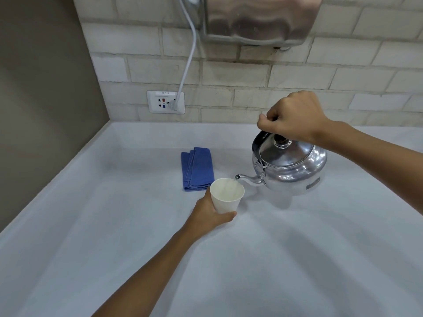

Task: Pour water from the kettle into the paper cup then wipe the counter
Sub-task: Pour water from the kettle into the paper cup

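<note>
1. Right now my right hand (295, 115) has its grip clamped over the top of the kettle's black handle (259, 139), fingers curled tight, holding the kettle (290, 165) tipped toward my left.
2. My left hand (209, 216) has its grip wrapped around the lower part of the paper cup (227, 195), thumb across the front near the base; I judge the cup is steadied on the tabletop (297, 259), though I cannot tell whether its bottom actually touches.
3. What the pour depends on: the spout (248, 178) runs left from the kettle body, and its tip sits right over the cup's right rim. A thin stream seems to fall into the cup, which looks only partly filled.
4. The margin is small. If the spout tip drifts right, or the cup slides left, I expect water on the tabletop, so the tilt should stay gentle.
5. Just behind the cup and slightly left lies the folded blue cloth (198, 168), close to my left hand, which is the nearer one to take it for the wiping step once the cup is let go.
6. Farther back, a wall socket (165, 102) with a white cable (188, 62) plugged in sits on the tiled wall, well apart from the pour; nothing stands between cup and cloth.
</note>
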Demonstrator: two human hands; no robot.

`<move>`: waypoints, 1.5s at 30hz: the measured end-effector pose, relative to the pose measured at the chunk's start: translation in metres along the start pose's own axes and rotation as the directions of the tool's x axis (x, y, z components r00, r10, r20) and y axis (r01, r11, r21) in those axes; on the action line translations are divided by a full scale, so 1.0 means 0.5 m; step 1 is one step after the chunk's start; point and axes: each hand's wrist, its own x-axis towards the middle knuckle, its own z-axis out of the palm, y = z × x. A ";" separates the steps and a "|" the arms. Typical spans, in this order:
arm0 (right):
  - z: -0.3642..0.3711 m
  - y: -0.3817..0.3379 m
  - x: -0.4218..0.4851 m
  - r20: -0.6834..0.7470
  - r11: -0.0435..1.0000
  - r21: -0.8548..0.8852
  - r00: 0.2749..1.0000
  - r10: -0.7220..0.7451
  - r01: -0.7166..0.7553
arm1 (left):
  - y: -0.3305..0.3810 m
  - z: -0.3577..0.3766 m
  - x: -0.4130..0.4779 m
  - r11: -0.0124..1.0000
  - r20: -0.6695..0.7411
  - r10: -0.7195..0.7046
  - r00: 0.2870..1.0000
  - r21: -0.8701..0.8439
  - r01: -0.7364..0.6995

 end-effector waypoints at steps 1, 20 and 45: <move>-0.002 -0.002 0.001 0.002 1.000 -0.003 1.000 -0.003 0.003 | 0.000 0.000 -0.001 1.000 0.001 0.003 1.000 0.000 -0.003; -0.028 -0.013 0.010 0.036 0.993 -0.080 0.995 -0.088 0.091 | -0.003 0.003 0.000 1.000 -0.012 -0.008 1.000 -0.007 0.008; -0.038 -0.009 0.010 0.050 0.986 -0.098 0.990 -0.132 0.136 | 0.004 -0.001 -0.005 1.000 -0.006 -0.017 1.000 -0.010 0.017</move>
